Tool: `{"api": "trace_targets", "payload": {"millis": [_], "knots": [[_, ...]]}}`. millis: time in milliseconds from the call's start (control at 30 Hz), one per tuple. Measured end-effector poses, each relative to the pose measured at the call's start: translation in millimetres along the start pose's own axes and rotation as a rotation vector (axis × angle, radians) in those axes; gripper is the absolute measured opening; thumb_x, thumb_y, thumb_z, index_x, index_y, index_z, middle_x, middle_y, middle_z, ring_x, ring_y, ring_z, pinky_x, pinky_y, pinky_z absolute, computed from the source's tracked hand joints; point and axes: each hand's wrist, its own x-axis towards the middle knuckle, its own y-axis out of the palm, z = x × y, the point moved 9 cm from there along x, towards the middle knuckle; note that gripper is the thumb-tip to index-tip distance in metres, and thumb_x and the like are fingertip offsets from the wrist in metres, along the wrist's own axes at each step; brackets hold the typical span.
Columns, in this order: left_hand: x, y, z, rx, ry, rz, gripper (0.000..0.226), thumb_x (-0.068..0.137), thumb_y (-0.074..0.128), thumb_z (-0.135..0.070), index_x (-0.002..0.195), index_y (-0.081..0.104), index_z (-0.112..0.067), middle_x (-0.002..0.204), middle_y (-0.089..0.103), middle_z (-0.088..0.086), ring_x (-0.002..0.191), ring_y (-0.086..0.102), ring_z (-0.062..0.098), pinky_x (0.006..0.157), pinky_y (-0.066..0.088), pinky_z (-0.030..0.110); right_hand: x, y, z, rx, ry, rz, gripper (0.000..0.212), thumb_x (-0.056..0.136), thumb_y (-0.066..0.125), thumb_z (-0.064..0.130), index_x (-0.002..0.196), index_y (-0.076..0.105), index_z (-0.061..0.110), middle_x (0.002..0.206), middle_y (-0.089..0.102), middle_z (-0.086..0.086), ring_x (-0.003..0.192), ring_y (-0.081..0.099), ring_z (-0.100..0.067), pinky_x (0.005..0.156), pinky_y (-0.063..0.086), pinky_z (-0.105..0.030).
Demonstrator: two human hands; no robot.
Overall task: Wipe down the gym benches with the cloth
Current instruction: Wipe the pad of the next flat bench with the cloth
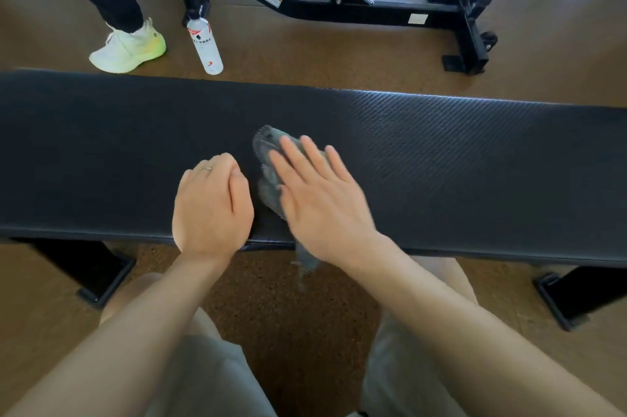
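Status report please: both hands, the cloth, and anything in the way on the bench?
Right hand flat on grey cloth, mid-bench. Left hand curled, resting beside it. Nothing else on the pad.

Bare forearms; ring [206, 168]; light grey shorts [200, 372].

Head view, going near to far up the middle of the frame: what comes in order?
Cork floor → bench pad, where the right hand presses the grey cloth → water bottle standing on the floor → black machine frame.
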Motion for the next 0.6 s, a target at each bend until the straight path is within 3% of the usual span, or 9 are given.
{"api": "trace_targets", "payload": {"millis": [100,167,267,300,367,467,600], "knots": [[-1,1,2,-0.031,-0.027,0.005,0.032,0.101,0.032,-0.014,0.073,0.047,-0.010,0.065,0.047,0.001,0.060,0.046,0.025,0.066,0.046,0.049,-62,-12,-93,-0.092,0.252,-0.044,0.059,0.105,0.019,0.037,0.158,0.034,0.018,0.168,0.025,-0.002,0.155,0.021,-0.026,0.126,0.016,-0.049],[-1,-1,1,-0.049,-0.031,0.001,0.032,0.101,0.032,-0.014,0.073,0.048,-0.010,0.065,0.048,0.001,0.060,0.047,0.024,0.063,0.047,0.047,-98,-18,-144,-0.075,0.466,-0.030,0.062,0.105,0.012,0.041,0.161,0.028,0.019,0.169,0.018,-0.001,0.157,0.013,-0.023,0.128,0.010,-0.047],[0,-1,-1,-0.063,-0.031,0.001,0.031,0.100,0.031,-0.014,0.073,0.047,-0.011,0.065,0.047,0.000,0.060,0.047,0.024,0.062,0.046,0.044,-105,-22,-132,-0.067,0.565,-0.078,0.062,0.103,0.018,0.037,0.159,0.033,0.014,0.168,0.023,-0.007,0.156,0.017,-0.029,0.127,0.011,-0.050],[0,-1,-1,-0.068,-0.040,0.006,0.031,0.100,0.030,-0.014,0.074,0.046,-0.011,0.065,0.046,-0.001,0.061,0.047,0.024,0.063,0.045,0.042,-96,-21,-105,-0.081,0.488,-0.108,0.061,0.102,0.023,0.034,0.157,0.037,0.012,0.166,0.027,-0.010,0.154,0.022,-0.032,0.125,0.014,-0.052],[2,-2,0,-0.087,-0.045,0.014,0.029,0.101,0.030,-0.015,0.075,0.044,-0.012,0.066,0.045,-0.002,0.062,0.046,0.023,0.066,0.041,0.040,-72,-7,-28,-0.104,0.157,-0.101,0.057,0.102,0.032,0.030,0.157,0.036,0.012,0.165,0.030,-0.012,0.153,0.025,-0.035,0.124,0.017,-0.053],[6,-15,12,-0.171,-0.083,-0.017,0.033,0.103,0.029,-0.019,0.075,0.046,-0.011,0.066,0.045,-0.002,0.059,0.045,0.018,0.062,0.038,0.038,-46,11,61,-0.161,-0.338,-0.013,0.067,0.105,0.047,0.031,0.162,0.016,0.015,0.169,0.018,-0.012,0.155,0.016,-0.035,0.125,0.016,-0.054],[16,-43,43,0.019,-0.040,-0.026,0.037,0.102,0.028,-0.021,0.079,0.053,-0.007,0.069,0.054,0.006,0.062,0.051,0.028,0.064,0.045,0.046,-38,18,53,-0.263,-0.497,0.049,0.079,0.103,0.057,0.025,0.164,0.006,0.020,0.170,0.008,-0.012,0.157,0.008,-0.035,0.126,0.018,-0.053]]}}
